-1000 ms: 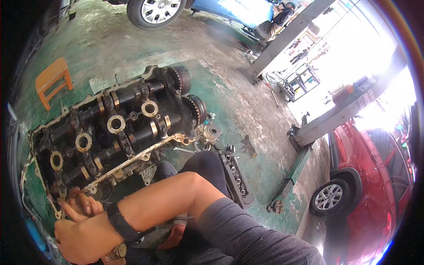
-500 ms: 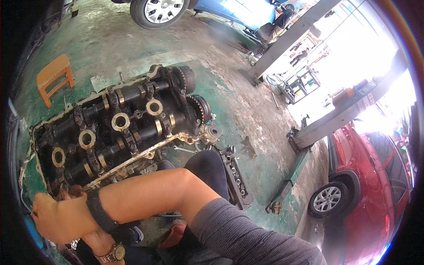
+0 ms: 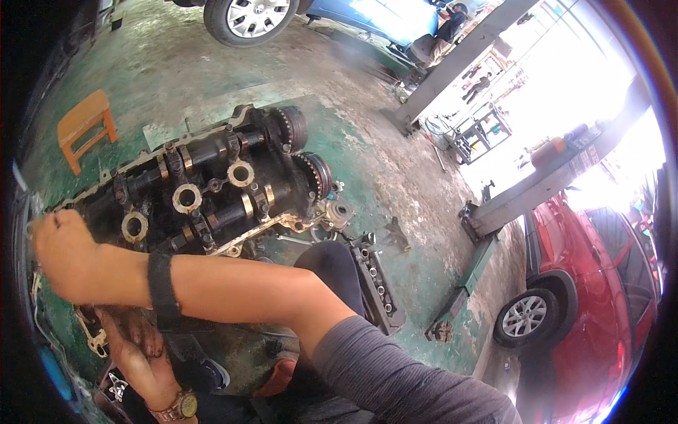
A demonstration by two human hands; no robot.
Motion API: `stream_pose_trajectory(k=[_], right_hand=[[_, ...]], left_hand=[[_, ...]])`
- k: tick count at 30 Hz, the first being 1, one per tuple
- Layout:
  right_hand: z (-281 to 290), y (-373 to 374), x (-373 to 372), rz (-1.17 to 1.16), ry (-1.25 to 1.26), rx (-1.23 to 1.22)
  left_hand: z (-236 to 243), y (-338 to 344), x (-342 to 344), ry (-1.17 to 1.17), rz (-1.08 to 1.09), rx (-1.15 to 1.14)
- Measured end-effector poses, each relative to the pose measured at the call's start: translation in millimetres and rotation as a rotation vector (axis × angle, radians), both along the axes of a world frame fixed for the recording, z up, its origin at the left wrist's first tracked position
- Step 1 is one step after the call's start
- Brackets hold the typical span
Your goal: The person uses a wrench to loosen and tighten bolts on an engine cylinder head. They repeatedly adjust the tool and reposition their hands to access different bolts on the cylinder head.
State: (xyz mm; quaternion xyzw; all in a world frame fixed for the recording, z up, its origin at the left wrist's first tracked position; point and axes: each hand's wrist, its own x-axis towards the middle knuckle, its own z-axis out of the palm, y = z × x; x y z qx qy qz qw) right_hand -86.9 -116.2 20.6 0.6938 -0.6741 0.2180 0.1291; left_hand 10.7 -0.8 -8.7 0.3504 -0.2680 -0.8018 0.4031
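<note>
A grimy cylinder head (image 3: 212,169) with camshafts, pale rings and two toothed wheels (image 3: 311,172) lies across the left half of the view. My right hand (image 3: 67,251) is over its left end with fingers curled; whatever they grip, if anything, is hidden. My right forearm, wearing a black band, crosses above my left hand (image 3: 134,353). That hand, with a watch at the wrist, is at the lower-left edge of the engine part, fingers bent and partly shadowed; I cannot make out anything in them.
A black valve cover (image 3: 374,283) and a wrench (image 3: 293,239) lie beside my knee. An orange stool (image 3: 85,120) stands behind. Lift posts (image 3: 537,180), a red car (image 3: 579,297), a blue car (image 3: 374,18) and a crouching person (image 3: 445,35) surround the area.
My right hand has risen from the lower-left corner to the upper left end of the cylinder head, uncovering more of my left hand beneath it.
</note>
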Motion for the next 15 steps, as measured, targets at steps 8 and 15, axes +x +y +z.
stream_pose_trajectory(k=[8, 15], right_hand=[[4, 40, -44, -0.151, -0.668, -0.207], [33, 101, -68, -0.169, -0.58, -0.181]], left_hand=[[4, -4, 1, 0.055, -0.037, 0.054], [6, -2, 0, 0.033, -0.012, 0.052]])
